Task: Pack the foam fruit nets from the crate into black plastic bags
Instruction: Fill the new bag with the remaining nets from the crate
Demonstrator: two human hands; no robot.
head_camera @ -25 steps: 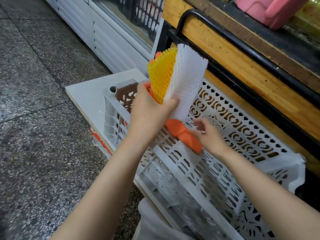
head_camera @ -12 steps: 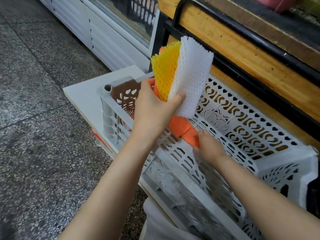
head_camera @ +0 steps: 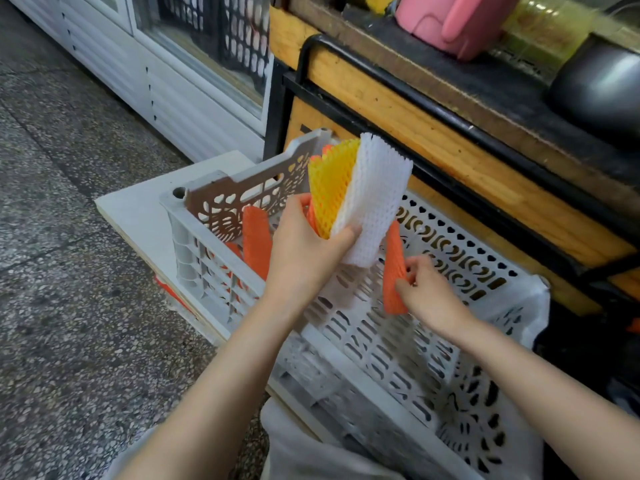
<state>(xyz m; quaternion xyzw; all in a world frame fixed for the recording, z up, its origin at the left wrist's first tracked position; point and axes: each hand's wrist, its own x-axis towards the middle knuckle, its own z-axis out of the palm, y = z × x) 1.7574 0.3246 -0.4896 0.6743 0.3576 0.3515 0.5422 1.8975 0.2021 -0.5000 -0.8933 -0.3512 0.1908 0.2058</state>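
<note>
Above the white perforated crate (head_camera: 221,258) at mid-frame, the left hand (head_camera: 304,251) grips a fanned stack of foam nets (head_camera: 360,195), apparently collecting them, while the right hand (head_camera: 426,292) pinches an orange net (head_camera: 393,268) to add; another orange net (head_camera: 256,240) stays inside.

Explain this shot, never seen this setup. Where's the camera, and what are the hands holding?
There is no machine here: a person works with bare hands, filmed by a wide-angle camera worn on the head, looking forward and down. The left hand grips a fan of foam nets: a white net, a yellow net, orange nets behind. The right hand pinches one orange net inside the white crate, which stands on a white board on the speckled floor. A second orange net leans in the crate's far end. No black bag is in view.
</note>
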